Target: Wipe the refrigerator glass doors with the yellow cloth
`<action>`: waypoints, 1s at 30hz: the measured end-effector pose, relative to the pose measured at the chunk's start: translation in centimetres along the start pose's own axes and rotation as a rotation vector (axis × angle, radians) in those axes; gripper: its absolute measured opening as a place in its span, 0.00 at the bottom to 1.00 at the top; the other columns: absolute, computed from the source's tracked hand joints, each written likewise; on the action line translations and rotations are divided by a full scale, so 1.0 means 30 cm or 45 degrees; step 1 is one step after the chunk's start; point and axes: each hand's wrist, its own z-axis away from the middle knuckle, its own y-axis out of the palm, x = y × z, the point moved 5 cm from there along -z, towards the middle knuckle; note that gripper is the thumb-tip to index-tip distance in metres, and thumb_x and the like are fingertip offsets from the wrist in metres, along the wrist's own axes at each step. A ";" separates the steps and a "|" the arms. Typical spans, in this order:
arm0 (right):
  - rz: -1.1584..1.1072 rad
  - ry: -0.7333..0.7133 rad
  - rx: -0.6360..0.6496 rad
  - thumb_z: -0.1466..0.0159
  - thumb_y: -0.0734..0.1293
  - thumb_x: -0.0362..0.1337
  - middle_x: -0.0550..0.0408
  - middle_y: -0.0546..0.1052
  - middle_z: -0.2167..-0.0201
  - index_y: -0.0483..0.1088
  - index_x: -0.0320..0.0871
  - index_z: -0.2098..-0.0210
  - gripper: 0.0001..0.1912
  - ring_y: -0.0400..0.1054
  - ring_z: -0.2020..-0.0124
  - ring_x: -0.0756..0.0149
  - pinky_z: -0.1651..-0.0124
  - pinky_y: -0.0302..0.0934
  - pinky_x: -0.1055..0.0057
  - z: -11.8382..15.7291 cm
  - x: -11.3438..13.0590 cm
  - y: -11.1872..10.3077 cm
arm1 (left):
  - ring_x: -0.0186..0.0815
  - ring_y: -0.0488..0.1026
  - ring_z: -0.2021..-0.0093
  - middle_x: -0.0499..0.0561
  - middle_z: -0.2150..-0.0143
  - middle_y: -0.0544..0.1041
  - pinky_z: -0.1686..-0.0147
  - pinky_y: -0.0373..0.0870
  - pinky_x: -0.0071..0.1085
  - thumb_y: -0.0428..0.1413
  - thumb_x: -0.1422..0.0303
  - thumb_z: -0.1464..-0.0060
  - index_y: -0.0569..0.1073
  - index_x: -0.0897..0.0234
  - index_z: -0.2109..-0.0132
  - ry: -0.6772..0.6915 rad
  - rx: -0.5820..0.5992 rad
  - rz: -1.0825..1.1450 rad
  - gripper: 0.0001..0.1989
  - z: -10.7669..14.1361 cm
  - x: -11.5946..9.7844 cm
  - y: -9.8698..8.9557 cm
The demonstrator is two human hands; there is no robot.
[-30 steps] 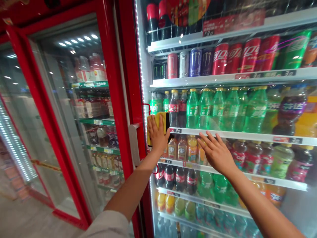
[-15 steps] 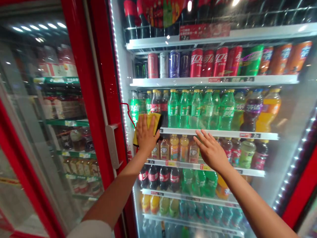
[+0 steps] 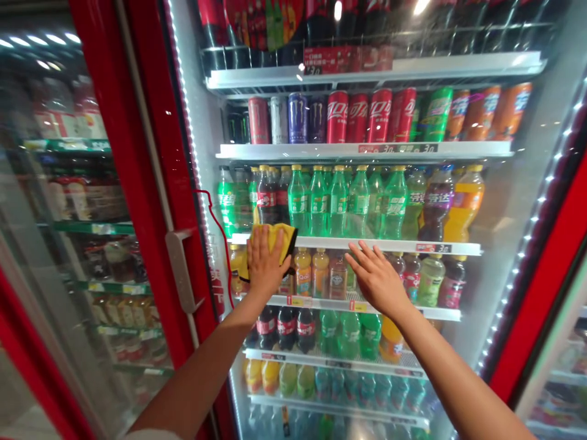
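Note:
My left hand [image 3: 266, 260] presses a yellow cloth [image 3: 287, 239] with a dark edge flat against the glass door [image 3: 312, 272] of a drinks fridge. Its fingers point upward over the cloth, hiding part of it. To the right, my right hand [image 3: 376, 278] holds nothing, its fingers stretched out and apart. It is at or very close to the glass; whether it touches I cannot tell. Behind the glass, green soda bottles [image 3: 338, 198] stand on the shelf above both hands.
A grey door handle [image 3: 180, 272] juts from the red frame [image 3: 151, 153] on the left. Shelves hold red cans [image 3: 337, 116], orange drinks and dark cola bottles [image 3: 287, 327]. Another glass-fronted fridge with green-edged shelves [image 3: 94, 227] stands further left. Light strips run down both sides.
The view has turned to the right, so the fridge sits further left. My left hand and the cloth have slid right and slightly down over the glass. My right hand has shifted slightly right.

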 end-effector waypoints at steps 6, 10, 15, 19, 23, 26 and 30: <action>0.012 -0.001 -0.068 0.33 0.59 0.24 0.41 0.64 0.30 0.69 0.38 0.37 0.26 0.47 0.24 0.51 0.28 0.55 0.44 0.013 -0.047 -0.022 | 0.54 0.32 0.22 0.59 0.21 0.42 0.26 0.37 0.61 0.54 0.63 0.36 0.50 0.61 0.24 -0.236 -0.228 0.017 0.38 -0.180 -0.205 0.000; 0.008 -0.031 -0.057 0.34 0.59 0.23 0.41 0.64 0.30 0.69 0.39 0.36 0.27 0.49 0.25 0.51 0.28 0.55 0.43 0.047 -0.064 -0.017 | 0.53 0.43 0.22 0.57 0.23 0.54 0.25 0.38 0.58 0.62 0.63 0.41 0.58 0.53 0.26 0.285 -0.036 -0.019 0.39 -0.065 -0.317 0.081; 0.047 -0.022 -0.073 0.32 0.59 0.24 0.40 0.64 0.30 0.70 0.37 0.38 0.24 0.50 0.25 0.50 0.28 0.55 0.45 0.099 -0.120 -0.031 | 0.50 0.50 0.24 0.54 0.25 0.59 0.25 0.41 0.54 0.66 0.60 0.45 0.61 0.47 0.29 0.538 0.061 -0.048 0.40 0.069 -0.248 0.099; 0.058 0.019 -0.071 0.32 0.60 0.24 0.42 0.63 0.29 0.69 0.39 0.37 0.25 0.50 0.25 0.50 0.28 0.53 0.43 0.125 -0.179 -0.050 | 0.54 0.41 0.22 0.59 0.22 0.49 0.26 0.44 0.59 0.59 0.61 0.39 0.54 0.57 0.25 -0.072 -0.186 -0.082 0.39 -0.095 -0.246 0.035; 0.033 0.027 -0.082 0.32 0.60 0.24 0.39 0.62 0.29 0.69 0.37 0.37 0.25 0.48 0.25 0.49 0.28 0.54 0.43 0.145 -0.206 -0.059 | 0.57 0.40 0.22 0.59 0.21 0.43 0.27 0.43 0.62 0.56 0.62 0.36 0.49 0.59 0.24 -0.229 -0.257 -0.066 0.40 -0.210 -0.393 0.037; 0.009 0.040 -0.070 0.33 0.60 0.23 0.40 0.63 0.29 0.69 0.38 0.37 0.25 0.48 0.25 0.51 0.28 0.53 0.43 0.165 -0.210 -0.052 | 0.55 0.44 0.23 0.58 0.22 0.49 0.26 0.40 0.59 0.59 0.60 0.38 0.54 0.55 0.25 0.102 -0.107 -0.089 0.39 -0.138 -0.473 0.097; -0.009 0.037 -0.036 0.33 0.60 0.24 0.41 0.63 0.29 0.69 0.39 0.37 0.26 0.49 0.25 0.50 0.29 0.53 0.42 0.203 -0.217 -0.045 | 0.52 0.49 0.24 0.54 0.24 0.57 0.25 0.38 0.55 0.65 0.58 0.44 0.59 0.48 0.27 0.469 0.134 -0.100 0.41 0.062 -0.431 0.158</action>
